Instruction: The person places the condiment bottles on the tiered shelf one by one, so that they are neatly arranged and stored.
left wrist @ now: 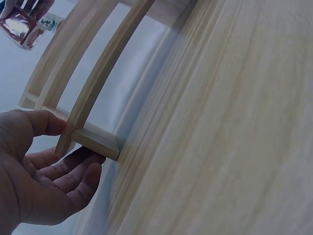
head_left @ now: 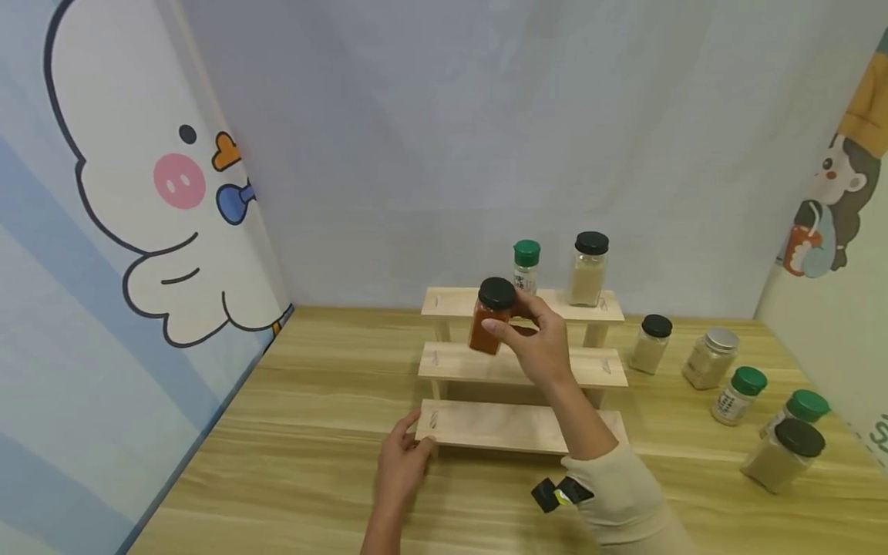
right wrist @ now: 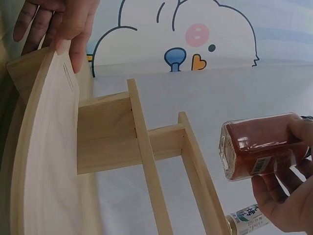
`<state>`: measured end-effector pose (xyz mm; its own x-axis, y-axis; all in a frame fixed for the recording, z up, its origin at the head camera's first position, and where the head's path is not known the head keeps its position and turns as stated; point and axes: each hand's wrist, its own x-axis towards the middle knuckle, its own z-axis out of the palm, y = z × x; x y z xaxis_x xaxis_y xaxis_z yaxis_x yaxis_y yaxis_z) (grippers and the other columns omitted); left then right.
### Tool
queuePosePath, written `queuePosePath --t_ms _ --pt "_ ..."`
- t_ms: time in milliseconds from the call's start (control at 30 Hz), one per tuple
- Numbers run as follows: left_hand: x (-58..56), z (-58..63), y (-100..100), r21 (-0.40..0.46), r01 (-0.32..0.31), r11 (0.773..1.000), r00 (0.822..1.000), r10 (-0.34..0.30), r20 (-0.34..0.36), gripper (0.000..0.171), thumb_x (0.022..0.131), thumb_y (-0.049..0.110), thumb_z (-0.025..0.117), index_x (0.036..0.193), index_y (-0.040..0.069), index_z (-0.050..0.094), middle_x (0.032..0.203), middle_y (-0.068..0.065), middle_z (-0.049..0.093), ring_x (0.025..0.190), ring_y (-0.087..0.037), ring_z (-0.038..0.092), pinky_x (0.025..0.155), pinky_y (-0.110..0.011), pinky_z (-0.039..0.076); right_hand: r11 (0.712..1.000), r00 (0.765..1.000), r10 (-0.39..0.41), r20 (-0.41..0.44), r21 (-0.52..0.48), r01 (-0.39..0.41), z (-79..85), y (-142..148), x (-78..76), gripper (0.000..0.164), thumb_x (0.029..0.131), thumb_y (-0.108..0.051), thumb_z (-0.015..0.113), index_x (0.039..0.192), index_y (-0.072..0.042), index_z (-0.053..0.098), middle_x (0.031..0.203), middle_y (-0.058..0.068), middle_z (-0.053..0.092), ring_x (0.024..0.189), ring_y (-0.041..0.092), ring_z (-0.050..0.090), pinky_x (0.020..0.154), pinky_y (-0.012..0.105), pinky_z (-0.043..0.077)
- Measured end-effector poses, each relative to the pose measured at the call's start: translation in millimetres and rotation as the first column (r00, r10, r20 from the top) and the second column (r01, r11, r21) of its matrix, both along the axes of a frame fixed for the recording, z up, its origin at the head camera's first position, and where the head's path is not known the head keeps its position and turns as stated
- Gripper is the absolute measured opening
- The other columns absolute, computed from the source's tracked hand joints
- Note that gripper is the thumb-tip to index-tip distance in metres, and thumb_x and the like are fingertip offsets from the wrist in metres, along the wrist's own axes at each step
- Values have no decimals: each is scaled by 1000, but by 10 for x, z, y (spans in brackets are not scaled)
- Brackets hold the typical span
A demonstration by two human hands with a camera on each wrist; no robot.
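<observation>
My right hand point(head_left: 544, 347) holds a square glass jar of red powder point(head_left: 486, 333) with a black lid, tilted, in the air above the middle step of a three-tier wooden rack point(head_left: 496, 425). In the right wrist view a small barcode label shows on the jar point(right wrist: 259, 139). My left hand point(head_left: 402, 462) grips the left end of the rack's lowest step, the thumb point(left wrist: 49, 122) on the board and the other fingers around its end. On the top step stand a green-capped shaker bottle point(head_left: 526, 262), partly hidden by the right hand, and a black-lidded jar of pale powder point(head_left: 588, 271).
Right of the rack stand a black-lidded jar point(head_left: 650, 347), a silver-lidded jar point(head_left: 711, 359), two green-capped shakers point(head_left: 737, 398) and a larger black-lidded jar point(head_left: 780, 461). A grey curtain point(head_left: 444, 154) hangs behind the wood-grain table point(head_left: 298, 432).
</observation>
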<state>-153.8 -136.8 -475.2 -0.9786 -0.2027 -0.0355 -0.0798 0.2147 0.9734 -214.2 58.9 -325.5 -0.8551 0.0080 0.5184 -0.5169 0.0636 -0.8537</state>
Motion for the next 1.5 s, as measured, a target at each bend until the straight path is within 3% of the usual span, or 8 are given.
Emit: queuePosePath --t_ms 200,367,667,833,1167,1367,1500 --pt "-2 -7 21 -10 -17 1000 1000 17 1 54 81 4 59 133 0 47 89 -12 66 61 -17 52 50 -28 39 998 998 26 -60 65 -22 73 -83 -130 47 79 5 70 122 11 53 101 25 58 95 34 56 80 44 48" --pt "11 -16 33 -10 -32 999 999 32 4 54 80 4 60 132 1 48 87 -11 66 62 -17 53 50 -28 39 998 998 16 -56 66 -12 70 -154 -274 48 80 3 70 124 11 51 105 26 59 99 36 56 79 44 48" --pt "51 -63 49 -8 -96 995 995 96 -15 51 76 1 63 126 -1 53 82 -11 65 72 -21 61 56 -31 44 998 995 -29 -93 56 35 -197 -270 -697 52 80 -9 74 125 5 54 107 20 61 98 30 58 76 39 51" --pt "40 -58 63 4 -111 994 993 111 -27 49 78 3 65 125 0 53 80 -9 65 73 -22 62 56 -30 45 994 993 -48 -105 96 58 -182 -329 -777 55 81 -11 73 128 5 51 108 20 61 99 28 58 78 38 50" --pt "31 6 53 -11 -77 997 997 77 -19 51 83 15 70 129 2 51 91 -12 65 81 -24 63 65 -35 49 988 990 -103 -92 108 112 -142 -385 -914 53 83 -10 71 129 5 50 109 20 62 101 29 58 80 40 49" --pt "12 11 57 -14 -72 997 997 72 -25 51 83 14 71 128 3 51 100 -18 63 86 -27 63 67 -38 50 990 996 -76 -48 113 81 -135 -376 -949 53 86 -12 68 132 2 47 118 19 58 107 28 55 85 40 46" --pt "4 11 63 -5 -72 997 997 72 -21 51 82 11 71 128 1 50 96 -17 64 84 -27 63 66 -37 50 991 997 -72 -12 110 73 -142 -368 -938 54 86 -14 68 133 0 46 120 18 57 109 28 54 86 40 46"
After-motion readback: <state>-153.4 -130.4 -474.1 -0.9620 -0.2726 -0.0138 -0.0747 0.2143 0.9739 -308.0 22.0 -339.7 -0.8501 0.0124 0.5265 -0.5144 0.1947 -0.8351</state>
